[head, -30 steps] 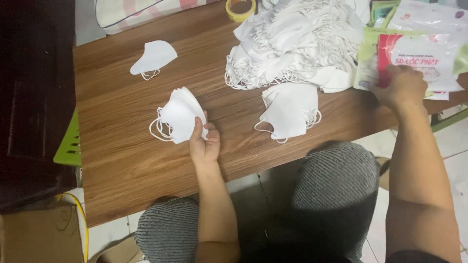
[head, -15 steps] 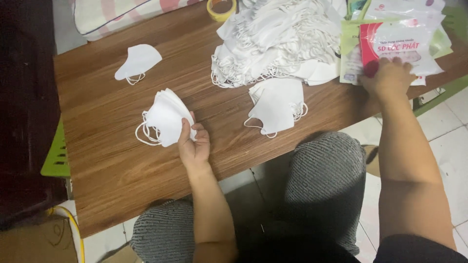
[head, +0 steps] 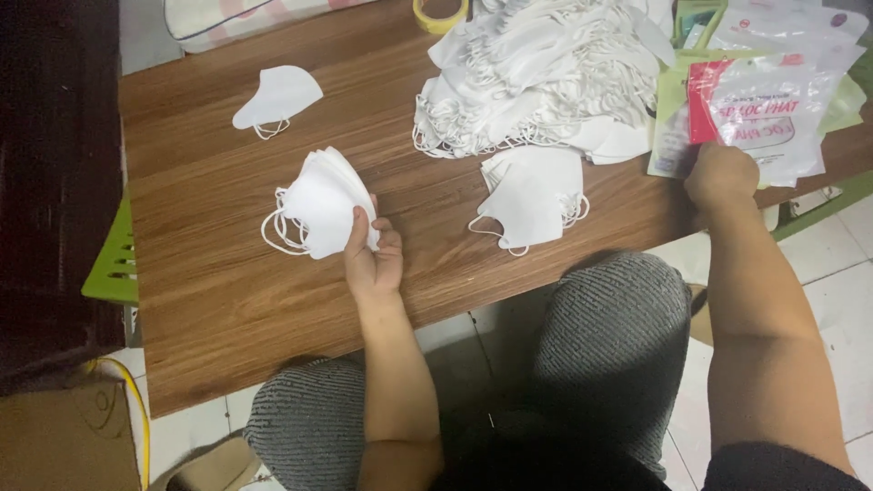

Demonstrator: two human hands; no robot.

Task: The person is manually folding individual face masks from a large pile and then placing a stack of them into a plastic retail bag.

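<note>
My left hand [head: 373, 259] grips a fanned stack of white face masks [head: 318, 205], held just above the wooden table [head: 209, 300]. My right hand [head: 721, 175] is closed on the lower edge of a clear plastic package with a red panel [head: 759, 105] at the table's right edge. A small pile of white masks [head: 530, 195] lies between my hands. Behind it sits a large heap of white masks [head: 536, 73]. A single mask [head: 277, 95] lies alone at the far left.
A roll of yellow tape [head: 441, 14] sits at the table's far edge. More packages [head: 818, 36] are stacked at the back right. A green plastic stool [head: 114, 264] stands to the left, a cardboard box [head: 55, 436] on the floor below it. My knees are under the table's near edge.
My right hand has drawn the red-panelled package a little toward the table's edge. My left hand keeps its grip on the mask stack, nearly unmoved.
</note>
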